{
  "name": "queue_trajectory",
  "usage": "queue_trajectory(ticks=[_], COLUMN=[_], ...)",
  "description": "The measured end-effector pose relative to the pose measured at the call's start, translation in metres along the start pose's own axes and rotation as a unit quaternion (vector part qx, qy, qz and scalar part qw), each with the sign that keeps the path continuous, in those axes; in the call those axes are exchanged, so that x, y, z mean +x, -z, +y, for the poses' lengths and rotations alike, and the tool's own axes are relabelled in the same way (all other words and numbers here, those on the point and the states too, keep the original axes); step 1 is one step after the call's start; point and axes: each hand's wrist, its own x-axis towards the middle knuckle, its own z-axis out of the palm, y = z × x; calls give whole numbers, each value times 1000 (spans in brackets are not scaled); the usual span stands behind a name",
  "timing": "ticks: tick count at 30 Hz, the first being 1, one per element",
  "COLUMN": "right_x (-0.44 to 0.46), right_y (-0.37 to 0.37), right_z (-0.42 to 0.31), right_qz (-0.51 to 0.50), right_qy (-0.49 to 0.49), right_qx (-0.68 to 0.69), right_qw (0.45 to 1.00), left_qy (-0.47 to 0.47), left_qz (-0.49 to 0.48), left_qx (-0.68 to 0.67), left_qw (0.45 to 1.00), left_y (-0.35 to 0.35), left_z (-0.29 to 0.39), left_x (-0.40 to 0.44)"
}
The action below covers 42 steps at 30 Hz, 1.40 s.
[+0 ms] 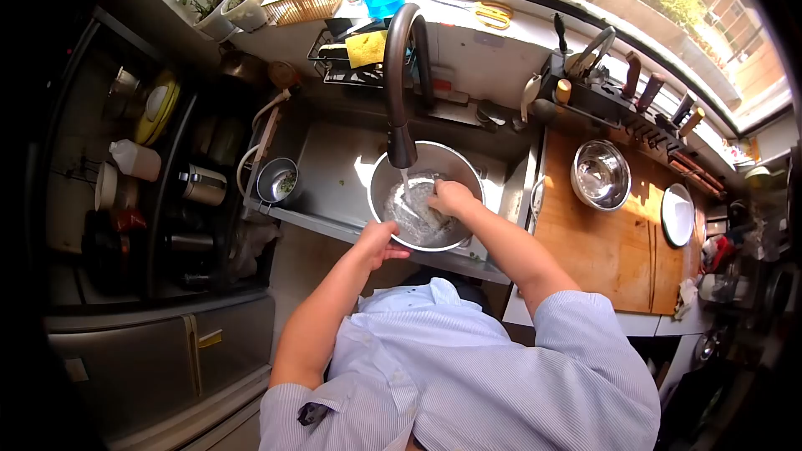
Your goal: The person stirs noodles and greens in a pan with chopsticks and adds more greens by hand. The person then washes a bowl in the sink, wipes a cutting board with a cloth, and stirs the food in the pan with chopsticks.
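Water runs from the dark faucet into a large metal pot in the sink. My left hand holds the pot's near left rim, its fingers under the outside of the wall. Inside the pot, my right hand is closed at the right side, over the splashing water. A pale, elongated thing lies against its fingers; the splashing water makes it hard to make out.
A small pot stands at the sink's left end. Right of the sink, a wooden board bears a steel bowl, a white dish and chopsticks. A knife rack and a yellow sponge are behind.
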Motion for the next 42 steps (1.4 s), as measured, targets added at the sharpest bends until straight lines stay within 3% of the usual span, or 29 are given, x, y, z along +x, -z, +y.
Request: queue_trajectory(ticks=[3, 6, 7, 9, 11, 12, 13, 16, 17, 18, 20, 22, 23, 24, 27, 31, 33, 34, 35, 37, 39, 42], right_x=[14, 41, 44, 41, 34, 12, 8, -3, -1, 2, 2, 7, 19, 27, 27, 29, 16, 4, -2, -10, -19, -18], right_y=[-21, -38, -41, -43, -37, -39, -36, -18, -7, 4, 6, 16, 20, 28, 67, 65, 53, 49, 40, 27, 27, -9], right_z=[-4, -19, -29, -51, -66, -73, -70, -50, -45, -41, -20, -10, -6, 4, -4, 4, 5, 3, 4, 0, -21, -37], right_qz=[48, 216, 215, 174, -130, -128, -245, -346, -357, -361, -264, -106, -3, 77, 185, 236, 99, 101, 86, -40, -192, -161], right_qy=[-40, -59, -57, -3, 23, 27, 50, 102, 129, 211, 146, 99, 113, 198, 337, 336, 211, 198, 194, 147, 88, 76], right_qx=[2, 162, 163, 360, 429, 502, 477, 271, 180, -42, -312, -409, -434, -474, -396, -395, -445, -432, -401, -336, -221, 11], right_qw=[998, 961, 961, 917, 893, 855, 843, 893, 908, 907, 901, 901, 894, 854, 834, 822, 865, 874, 891, 930, 952, 984], left_qy=[-4, 8, 17, 25, -5, -25, -26, -8, -10, -9, 2, -11, -21, -17, 10, -14, -32, -55, -54, -118, -122, -115], left_qz=[-3, -40, -69, -60, -56, -42, -43, -24, -13, 1, 0, 10, 20, 7, -37, -3, 15, 32, 30, 91, 80, 67], left_qx=[10, 20, 13, -11, 30, 25, 24, -31, -47, -64, -65, -43, -24, -30, 0, 4, -13, -29, -27, 19, 17, 10], left_qw=[1000, 999, 997, 998, 998, 998, 998, 999, 999, 998, 998, 999, 999, 999, 999, 1000, 999, 998, 998, 989, 989, 991], left_y=[-7, -8, -7, -4, 2, 5, 11, 20, 19, 20, 22, 11, 5, 5, 15, 11, 13, 12, 9, 2, -3, -10], left_z=[0, -3, -4, 1, 10, 12, 12, 9, 8, 3, 0, -3, -3, -1, 7, 14, 14, 16, 17, 16, 15, 11], left_x=[-5, -5, -5, -5, -9, -9, -8, 5, 9, 11, 15, 12, 9, 7, 7, 3, 5, 7, 7, 8, 11, 19])
